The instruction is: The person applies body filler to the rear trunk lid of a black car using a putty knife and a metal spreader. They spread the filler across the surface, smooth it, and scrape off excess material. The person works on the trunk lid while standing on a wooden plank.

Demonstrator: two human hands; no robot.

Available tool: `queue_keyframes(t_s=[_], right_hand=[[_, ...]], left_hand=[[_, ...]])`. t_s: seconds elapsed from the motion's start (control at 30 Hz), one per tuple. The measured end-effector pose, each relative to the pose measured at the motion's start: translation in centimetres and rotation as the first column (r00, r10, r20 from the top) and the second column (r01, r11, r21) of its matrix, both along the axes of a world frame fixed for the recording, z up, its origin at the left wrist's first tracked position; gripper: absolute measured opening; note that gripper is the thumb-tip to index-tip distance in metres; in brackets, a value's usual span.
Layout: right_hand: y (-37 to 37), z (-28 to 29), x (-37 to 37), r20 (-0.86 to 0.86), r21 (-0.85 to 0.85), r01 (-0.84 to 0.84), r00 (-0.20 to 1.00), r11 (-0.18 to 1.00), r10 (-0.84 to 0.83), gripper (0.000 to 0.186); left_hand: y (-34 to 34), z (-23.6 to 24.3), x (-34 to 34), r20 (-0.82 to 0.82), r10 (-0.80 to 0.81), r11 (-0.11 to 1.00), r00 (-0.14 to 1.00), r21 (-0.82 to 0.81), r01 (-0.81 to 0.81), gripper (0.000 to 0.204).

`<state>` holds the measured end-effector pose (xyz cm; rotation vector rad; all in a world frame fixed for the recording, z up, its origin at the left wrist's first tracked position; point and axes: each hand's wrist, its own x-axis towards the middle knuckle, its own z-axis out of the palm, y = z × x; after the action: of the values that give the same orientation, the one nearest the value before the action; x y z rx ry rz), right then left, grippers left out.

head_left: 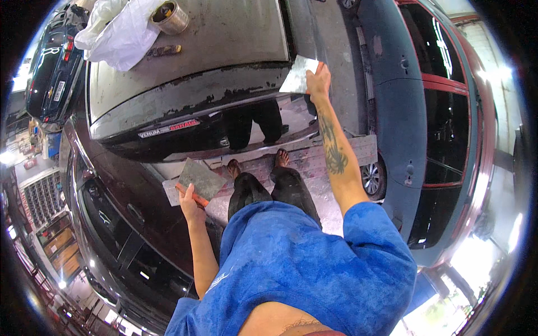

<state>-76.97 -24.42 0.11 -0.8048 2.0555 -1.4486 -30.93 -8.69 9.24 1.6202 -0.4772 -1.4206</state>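
My right hand [318, 83] is closed around the orange handle of a wide putty spreader [298, 75]. Its pale metal blade lies over the right edge of the car roof in front of me, close to or touching it; which, I cannot tell. Lower on the left, my left hand [191, 204] grips a second spreader [200, 180] by its orange edge, its flat grey blade facing up and held clear of the car. The car roof [224, 42] is dull beige-grey, with a dark, chipped band along its near edge.
On the roof lie a white plastic bag [120, 36], a tin can [171, 19] and a small dark tool [163, 50]. I stand barefoot on a plank [350, 151]. A dark car [129, 224] is close at left, a grey-blue one with red trim [398, 123] at right.
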Motion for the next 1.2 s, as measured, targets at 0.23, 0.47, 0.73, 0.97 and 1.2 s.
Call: queue_keyframes(t_s=[0.23, 0.47, 0.73, 0.97, 1.2], right_hand=[[0.7, 0.4, 0.2, -0.011, 0.101, 0.035, 0.999, 0.994, -0.034, 0.023], [1.0, 0.4, 0.7, -0.005, 0.124, 0.013, 1.0, 0.992, -0.013, 0.02], [1.4, 1.5, 1.2, 0.047, 0.109, 0.004, 0.999, 0.994, -0.009, 0.023], [0.6, 0.6, 1.7, 0.031, 0.107, 0.01, 0.999, 0.994, -0.014, 0.019], [0.6, 1.6, 1.9, -0.004, 0.222, 0.043, 0.999, 0.974, -0.043, 0.021]], left_hand=[[0.6, 0.9, -0.4, -0.056, 0.092, 0.995, 0.994, -0.036, -0.094, 0.042], [0.3, 0.2, -1.1, -0.053, -0.003, 0.996, 0.999, -0.093, -0.002, 0.033], [-0.5, 0.6, -2.0, -0.053, 0.051, 0.996, 0.997, -0.067, -0.055, 0.026], [-0.2, 1.3, -1.3, -0.096, -0.021, 0.999, 0.995, -0.032, 0.018, 0.031], [0.2, 0.6, -0.8, -0.083, -0.07, 0.997, 0.994, -0.041, 0.067, 0.036]])
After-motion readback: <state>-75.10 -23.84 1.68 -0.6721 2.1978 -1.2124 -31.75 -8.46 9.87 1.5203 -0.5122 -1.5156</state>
